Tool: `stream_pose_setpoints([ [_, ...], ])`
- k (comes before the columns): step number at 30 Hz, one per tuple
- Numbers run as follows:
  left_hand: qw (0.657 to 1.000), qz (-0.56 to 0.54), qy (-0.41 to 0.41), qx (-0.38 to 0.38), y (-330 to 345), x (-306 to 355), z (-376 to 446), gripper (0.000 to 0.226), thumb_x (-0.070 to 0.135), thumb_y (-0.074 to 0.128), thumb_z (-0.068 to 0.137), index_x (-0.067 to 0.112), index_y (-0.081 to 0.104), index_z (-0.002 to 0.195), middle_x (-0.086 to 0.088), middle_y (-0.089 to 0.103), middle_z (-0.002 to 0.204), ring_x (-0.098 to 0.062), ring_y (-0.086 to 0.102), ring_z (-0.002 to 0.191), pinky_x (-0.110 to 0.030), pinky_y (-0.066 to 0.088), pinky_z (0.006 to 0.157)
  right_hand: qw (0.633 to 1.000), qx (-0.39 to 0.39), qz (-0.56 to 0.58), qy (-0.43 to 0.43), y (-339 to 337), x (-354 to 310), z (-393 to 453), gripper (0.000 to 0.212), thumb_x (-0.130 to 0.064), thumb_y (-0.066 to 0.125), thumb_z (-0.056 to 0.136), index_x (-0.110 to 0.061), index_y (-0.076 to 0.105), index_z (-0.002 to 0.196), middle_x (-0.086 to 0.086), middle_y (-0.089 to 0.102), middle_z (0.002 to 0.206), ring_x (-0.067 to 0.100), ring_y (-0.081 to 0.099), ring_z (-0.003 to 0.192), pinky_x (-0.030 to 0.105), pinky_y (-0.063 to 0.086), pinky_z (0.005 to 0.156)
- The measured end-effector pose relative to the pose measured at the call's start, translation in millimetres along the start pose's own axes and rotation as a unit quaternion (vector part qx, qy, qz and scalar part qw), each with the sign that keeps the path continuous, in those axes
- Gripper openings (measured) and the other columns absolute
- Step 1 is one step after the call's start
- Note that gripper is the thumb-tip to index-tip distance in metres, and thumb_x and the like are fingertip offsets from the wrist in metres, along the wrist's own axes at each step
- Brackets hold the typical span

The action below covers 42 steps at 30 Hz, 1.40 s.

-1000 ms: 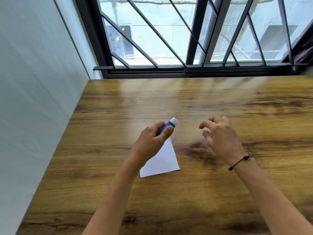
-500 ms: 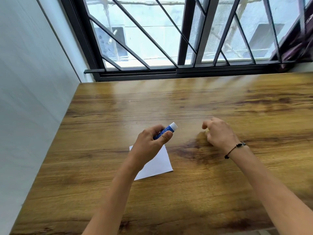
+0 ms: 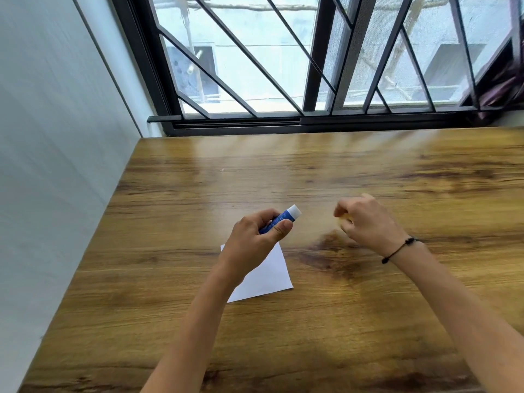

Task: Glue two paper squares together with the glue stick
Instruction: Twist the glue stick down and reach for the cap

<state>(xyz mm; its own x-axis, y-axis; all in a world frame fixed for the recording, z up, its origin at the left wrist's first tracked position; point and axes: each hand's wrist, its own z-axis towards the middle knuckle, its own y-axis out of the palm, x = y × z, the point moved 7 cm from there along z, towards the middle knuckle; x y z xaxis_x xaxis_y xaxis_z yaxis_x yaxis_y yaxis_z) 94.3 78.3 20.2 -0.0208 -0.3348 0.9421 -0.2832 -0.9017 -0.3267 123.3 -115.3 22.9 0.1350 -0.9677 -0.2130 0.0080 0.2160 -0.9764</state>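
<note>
**Glue stick gripped, paper loose beneath the wrist**

Wooden bench (image 3: 368,321) below a barred window (image 3: 283,66). The left hand (image 3: 255,239) grips a blue glue stick (image 3: 283,218), white end pointing right. The right hand (image 3: 365,222) hovers apart, fingers curled; blur hides whether it holds anything. White paper (image 3: 266,276) lies flat, partly hidden under the left wrist. Only one sheet is visible. Nothing pins the paper, so rubbing glue across it could likely drag or crease it.

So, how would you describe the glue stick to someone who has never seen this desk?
Start from the wooden desk under the barred window. Near its middle, above a white paper square, the left hand grips the glue stick. It is the only blue thing there, a small tube with a white end pointing right.
</note>
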Motion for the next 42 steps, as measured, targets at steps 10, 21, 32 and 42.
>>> stream_pose_setpoints([
  [10,1.000,-0.010,0.012,-0.009,3.6,9.4,0.4,0.014,0.028,0.057,0.088,0.016,0.064,0.090,0.002,0.042,0.067,-0.013,0.038,0.064,-0.026,0.033,0.062,0.927,0.029,0.362,-0.094,-51.2,-61.9,-20.1,0.030,-0.001,0.064,0.080,-0.029,0.061,0.092,0.000,0.069,0.083,0.013,0.067,0.071,0.024,0.056,0.075],
  [21,0.996,-0.066,0.016,-0.054,3.5,15.3,-1.7,0.022,0.034,0.053,0.078,0.016,0.065,0.074,0.010,0.046,0.056,-0.007,0.041,0.056,-0.021,0.033,0.057,0.911,0.039,0.373,-0.173,-52.4,-72.6,-23.0,0.029,0.003,0.067,0.077,-0.021,0.063,0.092,-0.005,0.067,0.079,0.010,0.067,0.064,0.021,0.057,0.067],
  [32,0.997,0.027,0.074,0.020,10.1,32.4,-2.9,0.019,0.021,0.056,0.088,0.012,0.057,0.072,-0.002,0.041,0.058,-0.011,0.036,0.055,-0.027,0.031,0.056,0.951,0.170,0.183,-0.186,-54.4,-72.2,-22.6,0.066,-0.062,0.022,0.088,-0.010,0.057,0.069,-0.015,0.030,0.046,-0.002,0.029,0.039,0.012,0.021,0.041],
  [42,0.979,0.135,0.128,0.083,33.9,12.0,38.6,0.014,0.020,0.069,0.078,0.011,0.069,0.089,0.014,0.043,0.069,0.000,0.042,0.064,-0.007,0.031,0.057,0.965,0.166,0.138,-0.149,-37.0,-51.4,-7.1,0.021,-0.027,0.067,0.080,-0.008,0.059,0.083,0.002,0.059,0.068,0.017,0.053,0.055,0.030,0.049,0.052],
])
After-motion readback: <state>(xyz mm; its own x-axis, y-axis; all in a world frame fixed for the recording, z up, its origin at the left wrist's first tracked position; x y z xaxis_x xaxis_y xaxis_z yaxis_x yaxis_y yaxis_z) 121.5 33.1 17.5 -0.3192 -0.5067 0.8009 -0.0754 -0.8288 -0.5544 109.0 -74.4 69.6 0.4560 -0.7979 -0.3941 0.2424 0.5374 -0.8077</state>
